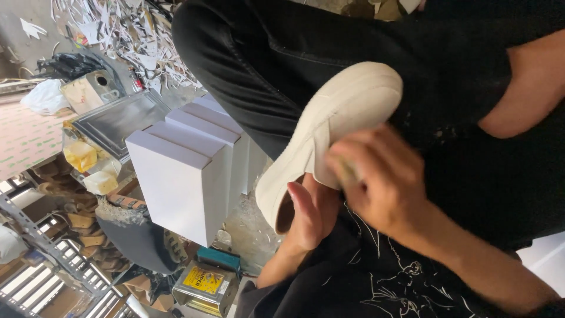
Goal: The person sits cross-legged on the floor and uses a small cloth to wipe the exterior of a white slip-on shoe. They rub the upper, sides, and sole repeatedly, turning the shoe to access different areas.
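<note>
Centre of the frame, a cream-white slip-on shoe is lying across the person's lap, against black trousers. Its long axis is running on a diagonal: the rounded toe is pointing to the upper right of the frame, the open heel end is pointing down toward the lower left, and the tan lining is showing inside the opening.

The left hand is coming up from below, lower centre, palm against the shoe's heel end, fingers close together and reaching up along the shoe, supporting it rather than wrapping fully round it. The right hand is sitting right of centre, fingers curled together and pressing onto the shoe's side; something small and yellowish is peeking out under those fingers, too blurred to identify.

Left of the shoe, just beside it, a row of white cardboard boxes is standing upright, one behind another, receding toward the upper centre. Farther left, a grey metal tray is lying at a slant. In the lower centre, a yellow-labelled tin is sitting below the boxes. White paper scraps are littering the upper left.
</note>
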